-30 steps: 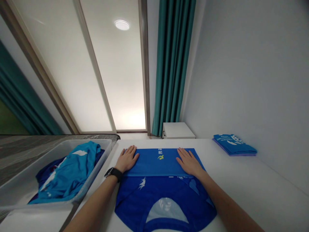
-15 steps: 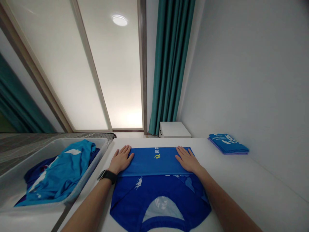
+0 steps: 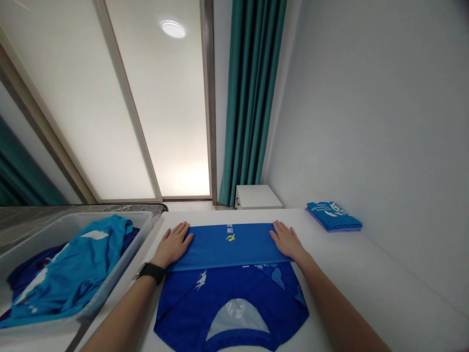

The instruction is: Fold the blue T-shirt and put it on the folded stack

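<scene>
A blue shirt with white prints lies flat on the white table in front of me. Its far part is folded toward me into a lighter blue band with a small yellow logo. My left hand, a dark watch on its wrist, lies flat and open on the band's left end. My right hand lies flat and open on the band's right end. Neither hand grips anything.
A clear plastic bin at the left holds crumpled light and dark blue garments. A folded blue shirt rests at the table's far right near the wall. A white cabinet and teal curtain stand beyond.
The view has swung rightward, so everything sits further left in the picture. Both hands stay flat on the folded band's ends, slid slightly outward.
</scene>
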### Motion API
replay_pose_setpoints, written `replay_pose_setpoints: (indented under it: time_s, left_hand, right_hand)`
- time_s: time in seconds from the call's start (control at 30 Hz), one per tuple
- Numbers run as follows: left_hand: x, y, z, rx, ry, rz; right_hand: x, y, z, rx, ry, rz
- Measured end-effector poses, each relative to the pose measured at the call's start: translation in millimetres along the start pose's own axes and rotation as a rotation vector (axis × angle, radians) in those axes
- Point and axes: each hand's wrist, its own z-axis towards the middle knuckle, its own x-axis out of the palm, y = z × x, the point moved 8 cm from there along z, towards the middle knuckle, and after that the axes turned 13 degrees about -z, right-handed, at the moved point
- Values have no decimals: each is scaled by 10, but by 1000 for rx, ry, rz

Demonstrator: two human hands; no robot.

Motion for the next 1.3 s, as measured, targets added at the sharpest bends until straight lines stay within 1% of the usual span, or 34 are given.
replay_pose_setpoints:
  time_s: [0.1,0.23,0.33,0.4,0.57,0.7,0.83,0.97,1.13,1.3]
  left_hand:
    - [-31,113,47,69,-47,-98]
    - [-155,299,125,161,-152,-287]
    - [-215,381,181,159,-189,-318]
    - [-225,378,207,151,-183,-287]
    - [-220,328,272,104,-87,-159]
    - [-281,333,366,60,2,-143]
    - [-360,336,447,50,77,-197]
    - [-375,364,459,16,157,-299]
    - [-348,382,432,-17,264,-407]
    - [-383,409,439,-59,331,-388]
  right_hand:
    - [40,-52,56,-31,-44,52]
    - [17,-164,167,-102,-178,150]
    - [-3,-211,259,-131,-208,157]
    - [-23,-212,319,-144,-210,151]
    - [-80,-196,477,-170,-182,128]
    - [-172,-188,590,-206,-140,122]
    - [-276,-178,643,-247,-73,156]
    - [-325,-196,647,-273,-9,230]
    - [-299,-247,649,-269,59,292]
    - [-254,-268,664,-282,149,285]
